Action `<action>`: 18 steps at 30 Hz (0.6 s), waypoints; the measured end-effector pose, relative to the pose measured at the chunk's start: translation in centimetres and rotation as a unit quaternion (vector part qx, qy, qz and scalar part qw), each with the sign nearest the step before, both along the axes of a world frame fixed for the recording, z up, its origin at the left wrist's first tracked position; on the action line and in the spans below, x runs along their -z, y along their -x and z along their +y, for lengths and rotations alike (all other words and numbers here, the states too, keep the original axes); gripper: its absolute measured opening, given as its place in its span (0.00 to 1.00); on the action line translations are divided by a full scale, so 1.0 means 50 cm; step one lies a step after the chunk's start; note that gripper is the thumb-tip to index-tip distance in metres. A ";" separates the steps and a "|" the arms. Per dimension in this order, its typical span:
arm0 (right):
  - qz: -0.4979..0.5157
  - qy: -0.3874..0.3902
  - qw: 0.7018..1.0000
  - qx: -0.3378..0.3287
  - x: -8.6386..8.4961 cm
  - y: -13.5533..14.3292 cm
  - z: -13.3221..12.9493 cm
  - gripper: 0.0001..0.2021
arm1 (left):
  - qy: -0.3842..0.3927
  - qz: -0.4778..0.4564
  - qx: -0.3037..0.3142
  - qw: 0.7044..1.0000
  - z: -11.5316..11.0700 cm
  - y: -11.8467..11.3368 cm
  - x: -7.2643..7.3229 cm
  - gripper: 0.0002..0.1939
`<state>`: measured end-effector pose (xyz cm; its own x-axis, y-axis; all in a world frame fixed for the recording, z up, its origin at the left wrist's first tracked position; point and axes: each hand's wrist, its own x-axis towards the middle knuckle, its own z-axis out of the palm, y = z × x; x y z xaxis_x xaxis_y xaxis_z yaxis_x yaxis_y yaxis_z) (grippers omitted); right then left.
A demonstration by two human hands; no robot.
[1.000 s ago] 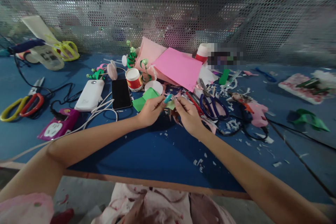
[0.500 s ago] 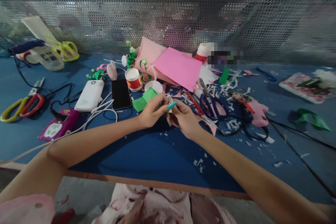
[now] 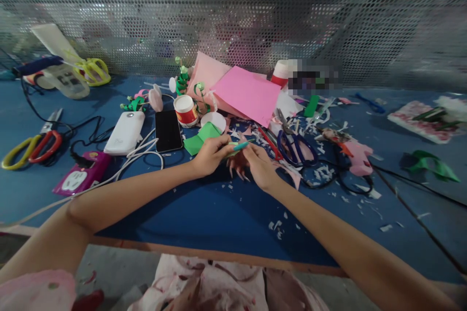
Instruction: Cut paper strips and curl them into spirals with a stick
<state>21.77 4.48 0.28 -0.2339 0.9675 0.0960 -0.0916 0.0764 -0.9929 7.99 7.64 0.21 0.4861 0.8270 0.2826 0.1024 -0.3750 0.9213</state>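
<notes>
Both hands meet over the middle of the blue table. My left hand (image 3: pixel 211 155) is closed in a pinch on a small light green paper strip (image 3: pixel 233 144). A turquoise elongated piece (image 3: pixel 240 146) lies at its thumb tip; whether it is a long nail or a separate object I cannot tell. My right hand (image 3: pixel 260 165) pinches at the strip's other end, its lower fingers curled beneath with long nails showing. The fingertips partly hide the strip. Just behind my left hand lies a folded green paper (image 3: pixel 201 139), beside a white paper disc (image 3: pixel 213 120).
Pink paper sheets (image 3: pixel 246 92), a glue tub (image 3: pixel 186 111) and a phone (image 3: pixel 168 131) lie behind. Blue-handled scissors (image 3: pixel 297 148) and a pink glue gun (image 3: pixel 358 156) are right; a power bank (image 3: pixel 124 132), purple power socket (image 3: pixel 82 173) and red-yellow scissors (image 3: pixel 32 148) are left. Paper scraps are scattered.
The turquoise piece now shows longer and flatter, and more of the light green strip shows. My right fingers have shifted slightly right and opened a little underneath.
</notes>
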 end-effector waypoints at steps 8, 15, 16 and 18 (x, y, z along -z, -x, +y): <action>-0.156 -0.107 0.981 0.033 -0.011 -0.016 0.005 0.19 | 0.008 -0.026 -0.003 1.000 0.002 -0.002 0.000 0.23; -0.129 -0.110 0.979 0.112 0.002 -0.010 0.003 0.17 | 0.015 -0.037 -0.028 0.999 -0.002 -0.004 -0.003 0.19; -0.120 -0.105 0.980 0.119 0.002 -0.009 0.003 0.17 | 0.011 -0.037 -0.028 0.999 -0.002 -0.003 -0.002 0.17; -0.103 -0.096 0.982 0.124 0.000 -0.007 0.003 0.17 | 0.000 -0.040 -0.021 0.999 -0.003 -0.002 -0.002 0.14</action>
<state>22.14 4.65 0.29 -0.0261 0.9658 0.2578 0.1551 0.2587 -0.9534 8.09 7.50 0.33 0.4278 0.8459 0.3185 0.0443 -0.3716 0.9273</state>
